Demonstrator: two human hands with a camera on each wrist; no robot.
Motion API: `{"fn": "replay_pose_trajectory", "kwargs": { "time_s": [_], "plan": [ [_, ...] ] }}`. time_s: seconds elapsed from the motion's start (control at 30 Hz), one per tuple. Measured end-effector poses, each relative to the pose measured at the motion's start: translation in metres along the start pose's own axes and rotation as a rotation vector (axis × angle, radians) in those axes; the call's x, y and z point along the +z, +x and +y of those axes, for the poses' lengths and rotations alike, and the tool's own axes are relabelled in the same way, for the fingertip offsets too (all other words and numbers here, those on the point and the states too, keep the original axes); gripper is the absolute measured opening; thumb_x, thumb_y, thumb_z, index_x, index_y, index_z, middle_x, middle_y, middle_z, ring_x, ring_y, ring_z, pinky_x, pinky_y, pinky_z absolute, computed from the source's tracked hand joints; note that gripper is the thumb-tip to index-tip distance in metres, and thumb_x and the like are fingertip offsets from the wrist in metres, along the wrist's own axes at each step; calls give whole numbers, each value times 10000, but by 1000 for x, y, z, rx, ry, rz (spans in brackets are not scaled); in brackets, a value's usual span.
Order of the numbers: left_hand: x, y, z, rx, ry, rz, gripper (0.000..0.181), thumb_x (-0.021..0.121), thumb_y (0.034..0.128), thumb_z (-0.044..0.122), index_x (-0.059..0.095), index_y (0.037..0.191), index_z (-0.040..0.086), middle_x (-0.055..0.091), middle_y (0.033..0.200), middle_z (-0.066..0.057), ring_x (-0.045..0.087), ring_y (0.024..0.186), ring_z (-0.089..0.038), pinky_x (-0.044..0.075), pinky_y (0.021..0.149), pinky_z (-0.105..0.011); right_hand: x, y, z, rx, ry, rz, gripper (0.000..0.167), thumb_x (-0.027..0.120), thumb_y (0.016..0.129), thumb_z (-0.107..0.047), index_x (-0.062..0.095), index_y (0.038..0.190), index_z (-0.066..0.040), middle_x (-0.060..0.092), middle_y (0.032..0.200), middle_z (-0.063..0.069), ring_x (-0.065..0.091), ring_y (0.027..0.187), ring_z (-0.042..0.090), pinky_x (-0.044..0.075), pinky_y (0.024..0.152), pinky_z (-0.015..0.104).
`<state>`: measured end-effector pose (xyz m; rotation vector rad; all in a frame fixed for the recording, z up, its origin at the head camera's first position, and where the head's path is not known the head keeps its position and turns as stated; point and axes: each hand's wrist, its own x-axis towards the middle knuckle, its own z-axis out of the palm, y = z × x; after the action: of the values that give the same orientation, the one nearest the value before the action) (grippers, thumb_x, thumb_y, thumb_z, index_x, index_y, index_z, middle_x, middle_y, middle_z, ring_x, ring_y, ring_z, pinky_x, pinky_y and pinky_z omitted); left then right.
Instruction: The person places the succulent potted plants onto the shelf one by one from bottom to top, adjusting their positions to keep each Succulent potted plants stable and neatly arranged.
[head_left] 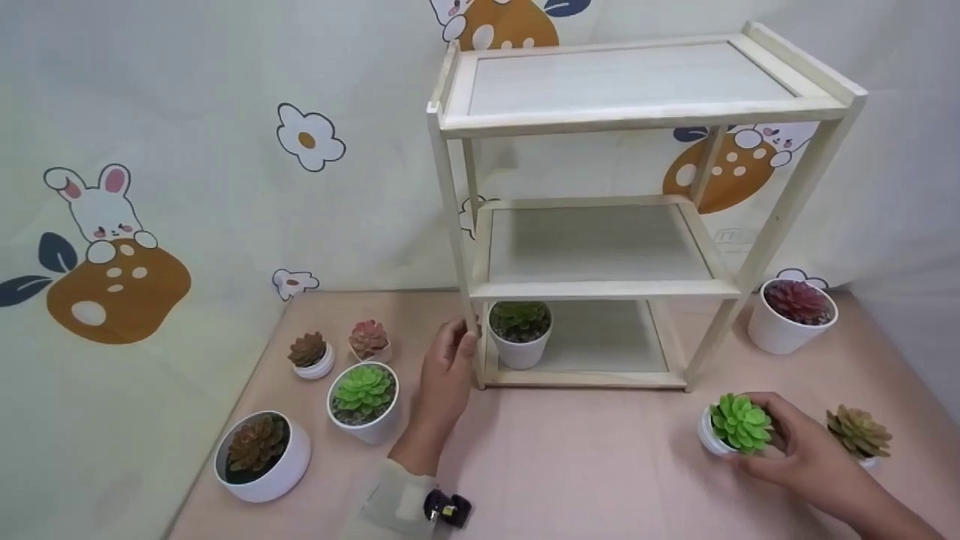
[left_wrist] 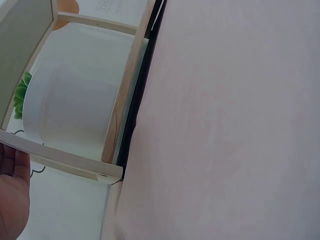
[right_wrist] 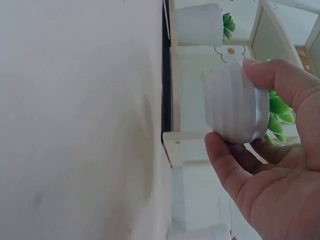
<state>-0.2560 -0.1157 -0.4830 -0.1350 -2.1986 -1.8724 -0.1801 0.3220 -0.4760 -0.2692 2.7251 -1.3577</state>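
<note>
A small bright green potted succulent [head_left: 739,424] in a ribbed white pot [right_wrist: 235,102] is gripped by my right hand [head_left: 806,450]. Thumb and fingers pinch the pot from both sides, and the right wrist view shows it raised off the tabletop. My left hand [head_left: 442,375] holds the left front post of a pale wooden three-tier shelf [head_left: 607,291], its fingers partly hidden behind the post. On the shelf's bottom tier, near that hand, stands a dark green succulent in a white pot [head_left: 519,349].
Left of the shelf stand a brown succulent [head_left: 307,349], a pink one [head_left: 369,339], a green one [head_left: 364,390] and a larger brown one [head_left: 256,448]. To the right are a dark red succulent [head_left: 799,301] and a brownish-green one [head_left: 859,431]. A patterned cloth [head_left: 225,225] hangs behind.
</note>
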Motion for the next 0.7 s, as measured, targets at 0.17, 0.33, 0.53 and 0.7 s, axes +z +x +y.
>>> {"fn": "replay_pose_trajectory", "kwargs": {
  "time_s": [0.17,0.33,0.53,0.7],
  "plan": [
    [1,-1,1,5,-8,-2,432,533,1084,343,557,1424,77,611,1419,-169,538,1404,-300,436,1198,-474,7,12,-13,-74,54,6,713,908,768,-75,519,1358,14,584,1350,171,509,1164,-180,412,972,-2],
    [1,-1,1,12,-7,2,420,539,1083,326,561,1421,76,619,1411,-147,539,1402,-296,437,1199,-465,12,26,-25,-119,101,-6,687,891,789,-58,521,1365,5,579,1341,154,526,1180,-154,412,985,5],
    [1,0,1,24,3,1,409,535,1088,312,559,1416,68,613,1405,-167,539,1395,-294,439,1196,-470,21,42,-40,-181,167,-14,632,863,788,20,537,1330,38,588,1296,129,575,1155,-101,453,978,35],
    [0,0,3,40,-20,-8,401,537,1088,275,551,1415,43,611,1388,-183,549,1376,-286,448,1184,-473,30,55,-48,-194,223,-30,629,839,795,54,527,1341,74,593,1294,180,611,1124,-54,491,960,68]
  ]
}}
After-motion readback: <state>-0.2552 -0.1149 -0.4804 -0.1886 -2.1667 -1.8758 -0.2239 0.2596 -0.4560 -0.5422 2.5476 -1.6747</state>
